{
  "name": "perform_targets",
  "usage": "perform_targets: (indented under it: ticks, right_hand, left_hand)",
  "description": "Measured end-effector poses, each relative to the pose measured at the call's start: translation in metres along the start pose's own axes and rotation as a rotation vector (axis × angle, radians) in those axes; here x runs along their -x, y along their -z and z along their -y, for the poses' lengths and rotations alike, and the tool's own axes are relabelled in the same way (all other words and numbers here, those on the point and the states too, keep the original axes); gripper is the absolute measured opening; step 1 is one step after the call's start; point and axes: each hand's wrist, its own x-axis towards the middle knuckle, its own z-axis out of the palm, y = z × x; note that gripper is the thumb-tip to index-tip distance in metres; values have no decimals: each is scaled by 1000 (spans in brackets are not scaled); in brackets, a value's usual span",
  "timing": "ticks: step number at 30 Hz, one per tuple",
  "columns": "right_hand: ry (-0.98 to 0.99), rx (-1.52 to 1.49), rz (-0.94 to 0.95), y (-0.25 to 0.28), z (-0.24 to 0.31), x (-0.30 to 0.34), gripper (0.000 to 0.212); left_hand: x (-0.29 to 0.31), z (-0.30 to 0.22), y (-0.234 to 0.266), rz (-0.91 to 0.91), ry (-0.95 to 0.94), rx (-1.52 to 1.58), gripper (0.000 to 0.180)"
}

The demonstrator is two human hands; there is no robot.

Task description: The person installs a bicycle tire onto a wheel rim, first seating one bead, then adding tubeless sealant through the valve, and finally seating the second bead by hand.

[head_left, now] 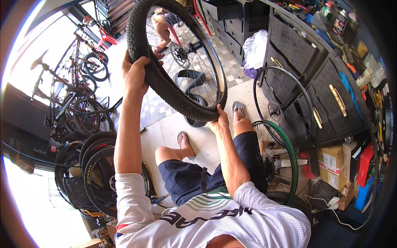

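Observation:
Raised in front of me is a bicycle wheel (216, 62) with a knobbly black tire (137, 31). Between my hands, the tire stands partly away from the rim along the lower left. My left hand (135, 76) is closed round the tire at its left side, thumb over the sidewall. Lower down, my right hand (220, 120) grips the tire at the bottom right. A disc rotor (179, 56) and a dark hub show at the wheel's middle. Through the spokes, a loose black band of rubber (194, 78) is visible on the floor.
Several bicycles (74, 97) and stacked tires (97, 173) fill the left. A bare wheel (308, 99) leans against dark drawers (326, 89) at right, near a green-rimmed wheel (294, 165). Boxes (333, 163) stand lower right. Another person's leg (161, 31) shows beyond the wheel.

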Motion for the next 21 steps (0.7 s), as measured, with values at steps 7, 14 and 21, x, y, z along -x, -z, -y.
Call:
perform_targets:
  ticks: [7,14,21]
  right_hand:
    - [-66,-134,126,-8,-38,18,27]
    - [1,-18,5,-62,-48,31,32]
    - [-139,442,20,-62,-29,1,40]
  left_hand:
    - [22,-34,21,-17,-70,-49,49]
    - [59,-68,21,-38,-201,-47,48]
    - [93,-93,20,-18,-255,-99,51]
